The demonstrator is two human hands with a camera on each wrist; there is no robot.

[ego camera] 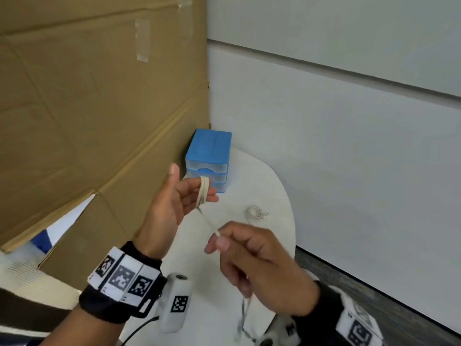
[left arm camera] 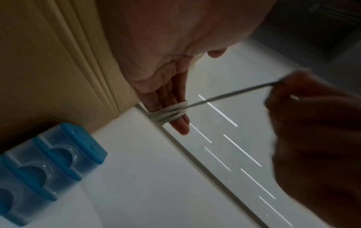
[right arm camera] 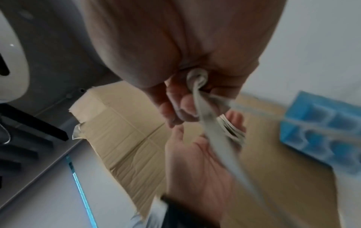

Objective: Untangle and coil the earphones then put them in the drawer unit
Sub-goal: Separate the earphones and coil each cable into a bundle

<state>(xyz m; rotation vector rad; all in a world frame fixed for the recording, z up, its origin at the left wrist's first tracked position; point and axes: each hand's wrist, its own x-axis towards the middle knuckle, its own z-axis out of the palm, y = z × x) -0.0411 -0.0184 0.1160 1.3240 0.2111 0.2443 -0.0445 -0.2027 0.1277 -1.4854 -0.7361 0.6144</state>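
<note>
A white earphone cable [ego camera: 203, 193] is wound in several loops round the straight fingers of my left hand [ego camera: 189, 193], palm up, thumb raised. The same loops [left arm camera: 168, 113] show in the left wrist view. From the loops the cable runs taut down to my right hand [ego camera: 225, 242], which pinches it between thumb and fingers. The rest of the cable [right arm camera: 207, 117] trails from that hand towards the table edge. The blue drawer unit [ego camera: 209, 158] stands just behind my left hand with its three clear drawers [left arm camera: 39, 171] shut.
A second coiled white earphone [ego camera: 255, 212] lies on the white table [ego camera: 274, 186], right of the drawer unit. A big cardboard sheet [ego camera: 87, 121] leans along the left. A pale wall panel [ego camera: 361, 158] closes the right side. Dark floor [ego camera: 399, 295] lies beyond the table edge.
</note>
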